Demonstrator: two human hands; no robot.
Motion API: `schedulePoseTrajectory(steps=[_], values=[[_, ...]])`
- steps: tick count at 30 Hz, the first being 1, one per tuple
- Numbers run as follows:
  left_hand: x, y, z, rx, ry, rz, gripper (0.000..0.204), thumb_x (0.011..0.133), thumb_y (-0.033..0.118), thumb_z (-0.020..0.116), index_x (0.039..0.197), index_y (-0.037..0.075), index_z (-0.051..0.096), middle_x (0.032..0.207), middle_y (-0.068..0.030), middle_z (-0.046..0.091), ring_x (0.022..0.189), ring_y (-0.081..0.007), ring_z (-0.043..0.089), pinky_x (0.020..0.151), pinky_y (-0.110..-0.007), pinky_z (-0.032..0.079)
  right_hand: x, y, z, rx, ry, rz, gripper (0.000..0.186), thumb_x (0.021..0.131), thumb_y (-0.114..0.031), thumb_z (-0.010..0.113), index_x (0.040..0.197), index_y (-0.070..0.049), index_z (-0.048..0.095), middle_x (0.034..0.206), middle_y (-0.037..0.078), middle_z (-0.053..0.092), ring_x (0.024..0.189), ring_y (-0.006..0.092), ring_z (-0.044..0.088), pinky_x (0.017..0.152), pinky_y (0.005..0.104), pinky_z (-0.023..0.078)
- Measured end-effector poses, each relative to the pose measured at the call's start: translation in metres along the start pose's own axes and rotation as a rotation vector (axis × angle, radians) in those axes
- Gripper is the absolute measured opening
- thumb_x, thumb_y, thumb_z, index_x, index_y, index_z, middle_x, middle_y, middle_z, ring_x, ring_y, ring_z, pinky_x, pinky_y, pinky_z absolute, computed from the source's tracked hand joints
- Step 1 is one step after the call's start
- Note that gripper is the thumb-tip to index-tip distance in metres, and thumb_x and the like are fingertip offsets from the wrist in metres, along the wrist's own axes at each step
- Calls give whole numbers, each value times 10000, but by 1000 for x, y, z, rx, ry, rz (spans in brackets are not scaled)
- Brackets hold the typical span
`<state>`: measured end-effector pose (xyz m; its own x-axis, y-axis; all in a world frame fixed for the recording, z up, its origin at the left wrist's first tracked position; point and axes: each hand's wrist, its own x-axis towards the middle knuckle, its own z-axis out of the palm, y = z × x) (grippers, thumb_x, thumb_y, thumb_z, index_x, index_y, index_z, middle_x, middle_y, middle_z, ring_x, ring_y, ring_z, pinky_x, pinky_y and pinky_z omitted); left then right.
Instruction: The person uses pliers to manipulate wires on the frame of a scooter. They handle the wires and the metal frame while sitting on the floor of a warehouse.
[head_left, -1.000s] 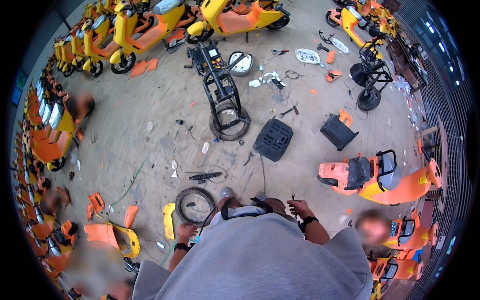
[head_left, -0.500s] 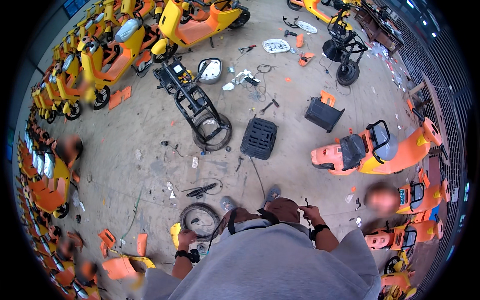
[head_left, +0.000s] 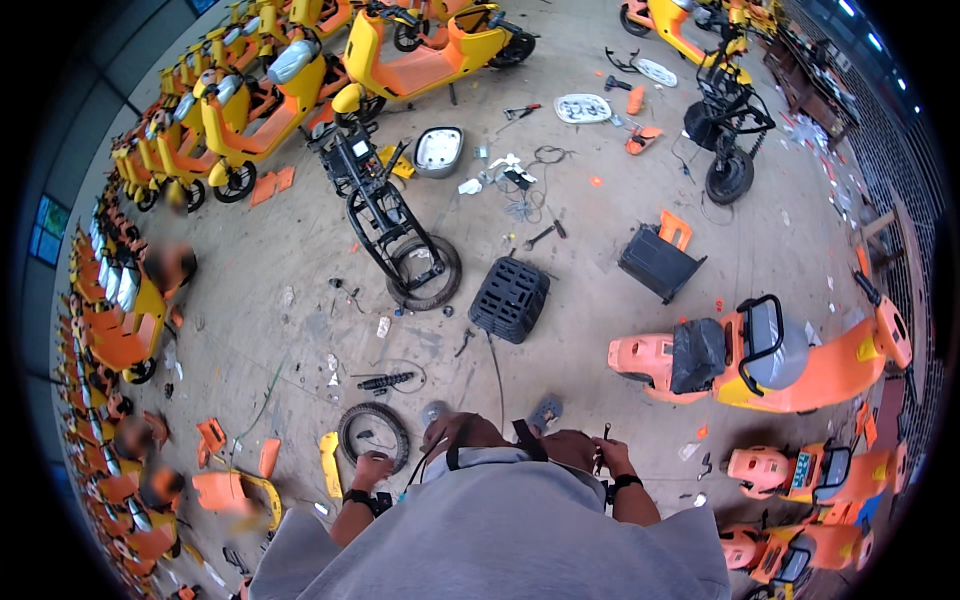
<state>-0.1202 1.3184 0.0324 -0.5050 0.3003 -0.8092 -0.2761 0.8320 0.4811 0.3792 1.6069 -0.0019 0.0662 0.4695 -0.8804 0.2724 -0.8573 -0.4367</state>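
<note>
My right hand (head_left: 614,458) is closed around a slim black rod-like part (head_left: 604,437), held upright by my right knee. Its exact kind is too small to make out. My left hand (head_left: 373,467) hangs by my left thigh with loosely bent fingers and nothing visible in them. In the picture it overlaps the near rim of a loose wheel with a black tyre (head_left: 345,432) on the floor. Just beyond that wheel lies a black shock absorber (head_left: 386,382). A black slotted plastic crate (head_left: 510,298) sits ahead of my feet.
A stripped black scooter frame (head_left: 385,225) stands ahead. To the right are an orange scooter (head_left: 650,365) and a black box (head_left: 660,262). Rows of yellow scooters (head_left: 240,125) line the left. Tools, cables and orange panels (head_left: 220,490) lie scattered about the floor.
My view has turned and shifted, so the floor items sit differently in the picture. My right hand still holds the slim black part; my left hand stays low beside my thigh.
</note>
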Motion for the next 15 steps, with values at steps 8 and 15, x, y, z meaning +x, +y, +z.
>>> schedulePoseTrajectory(steps=[8, 15], values=[[-36, 81, 82, 133, 32, 175, 346, 767, 195, 686, 994, -59, 624, 748, -111, 687, 596, -153, 659, 518, -266, 515, 54, -37, -62, -171, -9, 32, 265, 765, -207, 739, 828, 5, 594, 625, 66, 562, 487, 174, 563, 456, 315, 491], [16, 58, 112, -58, 7, -161, 253, 800, 159, 628, 964, -35, 626, 741, -120, 679, 577, -190, 657, 489, -301, 523, 93, -133, -47, -284, -151, -161, 273, 811, -220, 709, 840, 26, 596, 635, 82, 577, 493, 177, 576, 475, 303, 501]])
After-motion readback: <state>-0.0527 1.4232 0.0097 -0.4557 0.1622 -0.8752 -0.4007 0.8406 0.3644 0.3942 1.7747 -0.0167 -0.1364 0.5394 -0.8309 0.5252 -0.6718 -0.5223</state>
